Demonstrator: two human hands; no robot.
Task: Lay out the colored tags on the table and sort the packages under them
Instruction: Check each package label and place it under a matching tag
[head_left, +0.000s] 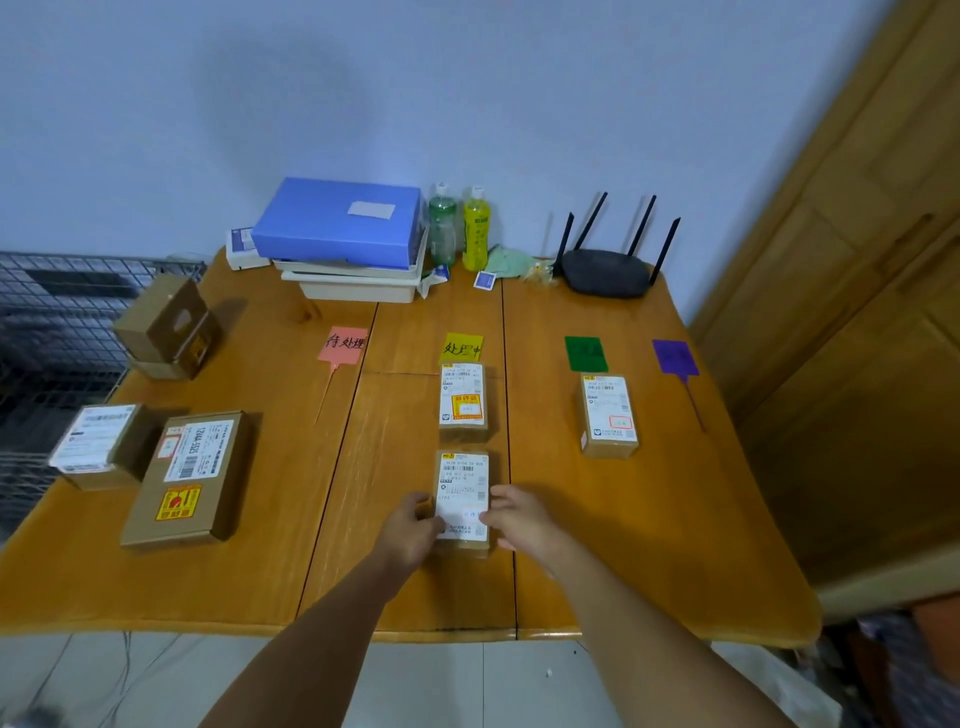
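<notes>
Several colored tags lie in a row across the wooden table (395, 582): pink (343, 344), yellow (461, 347), green (586, 354) and purple (674, 357). Below the yellow tag sits one small labelled package (463, 396), and nearer to me a second small package (462, 480). My left hand (413, 527) grips its left side and my right hand (522, 519) grips its right side; it rests on the table. Another small package (608, 415) lies under the green tag. Nothing lies under the pink or purple tags.
At the table's left are a flat carton (192, 478), a small box (98, 444) and a stacked brown box (166, 325). At the back stand a blue box on white trays (340, 223), two bottles (460, 226) and a black router (605, 270). A wire rack (57, 322) stands left, a wooden door right.
</notes>
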